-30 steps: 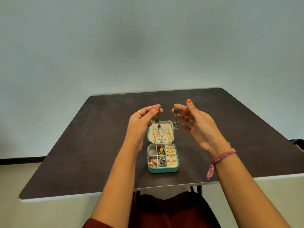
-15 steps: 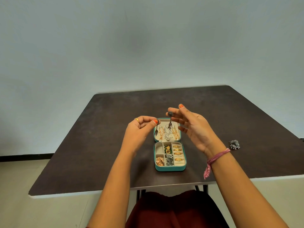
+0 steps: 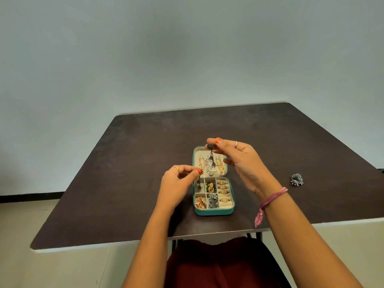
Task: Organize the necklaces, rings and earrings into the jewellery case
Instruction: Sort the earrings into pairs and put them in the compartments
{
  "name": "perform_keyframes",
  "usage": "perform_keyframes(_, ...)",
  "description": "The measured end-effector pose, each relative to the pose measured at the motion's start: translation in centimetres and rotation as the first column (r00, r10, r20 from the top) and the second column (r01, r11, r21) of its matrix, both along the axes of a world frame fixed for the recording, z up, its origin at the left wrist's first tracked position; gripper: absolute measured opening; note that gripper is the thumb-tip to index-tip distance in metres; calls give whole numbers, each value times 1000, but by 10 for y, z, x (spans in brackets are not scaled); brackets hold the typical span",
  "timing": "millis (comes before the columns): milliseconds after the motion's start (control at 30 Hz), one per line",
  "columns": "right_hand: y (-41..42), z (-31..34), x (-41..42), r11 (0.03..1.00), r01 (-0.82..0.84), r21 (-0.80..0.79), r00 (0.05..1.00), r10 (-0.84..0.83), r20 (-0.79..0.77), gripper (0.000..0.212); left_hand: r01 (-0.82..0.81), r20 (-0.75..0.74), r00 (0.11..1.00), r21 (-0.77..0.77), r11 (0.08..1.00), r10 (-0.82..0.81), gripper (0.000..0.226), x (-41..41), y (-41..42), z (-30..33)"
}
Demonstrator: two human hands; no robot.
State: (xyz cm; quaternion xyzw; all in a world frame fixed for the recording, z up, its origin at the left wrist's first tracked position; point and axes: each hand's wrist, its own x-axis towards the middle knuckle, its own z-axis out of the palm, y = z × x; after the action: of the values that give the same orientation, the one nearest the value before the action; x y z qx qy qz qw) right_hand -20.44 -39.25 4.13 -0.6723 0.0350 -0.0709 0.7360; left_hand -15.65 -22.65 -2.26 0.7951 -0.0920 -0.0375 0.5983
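**Left earring lowered to the case, right one up over the lid**

Fingertips (image 3: pixel 198 172) of the left hand (image 3: pixel 176 183) pinch a dark drop earring (image 3: pixel 199 182) just left of frame centre; half a second ago it hung beside the lid, now its drop dangles into the upper-left compartment of the jewellery case (image 3: pixel 214 213). Right hand (image 3: pixel 243 163) pinches the matching earring (image 3: pixel 210 151) by its flower stud, hanging above the open lid, other fingers loosely spread, roughly where it was. Necklaces (image 3: pixel 209 167) hang in the lid, gold rings (image 3: pixel 224 192) fill the right column, other earrings sit in the middle and lower-left cells. One silver earring (image 3: pixel 296 179) lies loose on the table (image 3: pixel 145 163) at right of frame, apart from the case. Judgement: pair about to go in, one straggler left after
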Motion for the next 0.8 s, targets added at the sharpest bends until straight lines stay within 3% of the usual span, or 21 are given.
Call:
perform_keyframes(367,-3,-18,7,983,-17,-184,1000,20,12,19,24,-3,1000,180,983,-24,10,5,-4,-18)
perform_keyframes(567,0,-35,13,900,-1,-436,1000,2,3,12,-4,-63,998,116,993,11,4,6,-6,-23)
perform_keyframes(800,5,-39,14,844,-49,-534,999,49,-15,11,15,-69,998,142,990,-5,3,3,-6,-20)
